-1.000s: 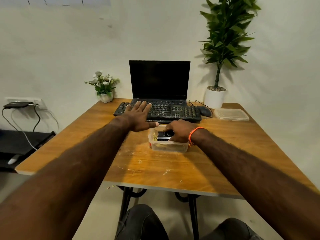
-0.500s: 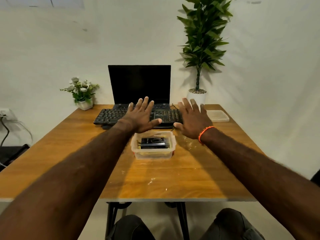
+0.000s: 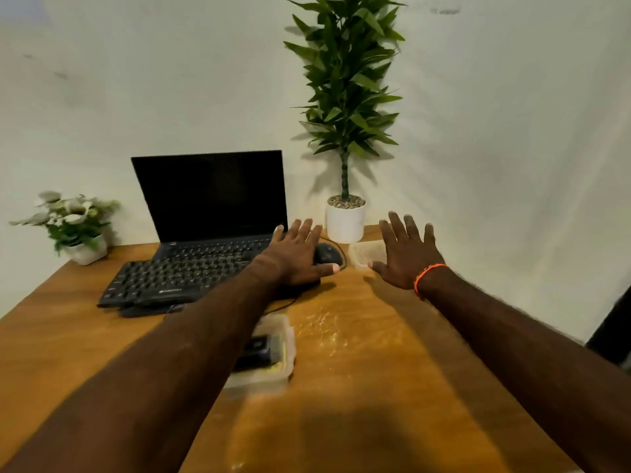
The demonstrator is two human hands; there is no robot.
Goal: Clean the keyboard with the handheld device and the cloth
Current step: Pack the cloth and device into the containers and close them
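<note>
Both my arms bare from wrist up, no sleeves in shot. Forearms carry visible hair, clearest along the outer edge of the right one. Left hand: nothing on it, no ring, no watch, no band on the wrist. Right hand: thin orange thread band around the wrist, looks like a double strand, sits snug just behind the hand. No rings on my fingers on either side as far as I can tell. Nails short and plain; thumbnails catch the light. No gloves. Frame is slightly soft, finer detail not readable.
</note>
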